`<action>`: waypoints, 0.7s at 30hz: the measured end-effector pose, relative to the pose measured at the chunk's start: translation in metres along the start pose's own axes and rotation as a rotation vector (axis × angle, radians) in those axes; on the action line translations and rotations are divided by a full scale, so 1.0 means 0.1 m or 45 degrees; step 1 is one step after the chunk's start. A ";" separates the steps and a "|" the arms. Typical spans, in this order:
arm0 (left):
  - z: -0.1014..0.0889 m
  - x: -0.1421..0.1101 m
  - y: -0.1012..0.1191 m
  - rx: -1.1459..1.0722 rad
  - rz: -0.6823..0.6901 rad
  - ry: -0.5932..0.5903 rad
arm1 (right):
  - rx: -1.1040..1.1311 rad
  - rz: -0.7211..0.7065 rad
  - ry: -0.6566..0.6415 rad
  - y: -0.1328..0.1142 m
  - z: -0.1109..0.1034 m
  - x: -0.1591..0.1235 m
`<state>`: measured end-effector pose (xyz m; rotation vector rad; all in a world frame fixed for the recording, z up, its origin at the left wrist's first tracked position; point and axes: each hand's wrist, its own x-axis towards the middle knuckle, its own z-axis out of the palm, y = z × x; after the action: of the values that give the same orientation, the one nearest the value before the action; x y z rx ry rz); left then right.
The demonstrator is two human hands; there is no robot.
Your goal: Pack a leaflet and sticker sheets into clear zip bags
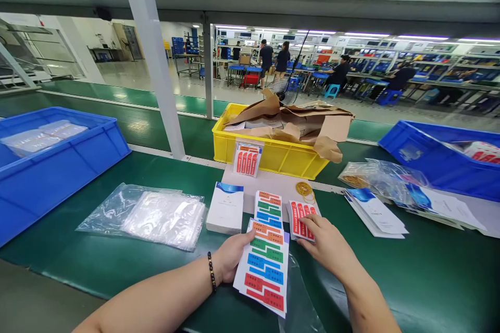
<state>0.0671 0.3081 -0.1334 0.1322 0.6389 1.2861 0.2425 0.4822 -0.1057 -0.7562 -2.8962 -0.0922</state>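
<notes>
My left hand (235,256) is closed on several coloured label sheets (266,265), its thumb across their upper left edge. Orange, green, blue and red labels show on the top sheet. Just beyond lies another stack of coloured label sheets (269,205). Over a pile of red label sheets (300,218), my right hand (326,242) has its fingers and thumb closed at the pile's right and near edges. Left of the sheets stands a stack of white booklets (225,208) with a blue band. Yellow rubber bands (303,191) lie behind the red pile.
Clear plastic bags (164,218) lie at left. A yellow bin (269,153) holds torn cardboard; a bagged red label set (247,158) leans on it. Blue bins (66,166) flank the green bench. More booklets (375,213) lie at right. A white post (152,57) rises at left.
</notes>
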 end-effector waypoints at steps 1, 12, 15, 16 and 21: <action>0.00 0.00 0.00 0.002 -0.005 0.004 | 0.002 0.005 -0.008 0.00 0.00 0.00; -0.01 -0.01 0.00 0.004 -0.015 0.006 | 0.079 -0.034 0.024 0.11 0.04 -0.02; -0.02 -0.01 0.00 -0.007 -0.023 -0.002 | 0.082 -0.016 0.021 0.10 0.02 -0.03; -0.02 -0.01 0.00 -0.007 -0.025 -0.001 | 0.089 -0.012 0.021 0.10 0.01 -0.04; -0.01 0.01 0.00 -0.047 -0.021 0.013 | 0.094 0.014 -0.018 0.08 -0.01 -0.05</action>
<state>0.0664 0.3085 -0.1341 0.0902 0.6236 1.2828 0.2507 0.4870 -0.1050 -0.7628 -2.8903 0.0208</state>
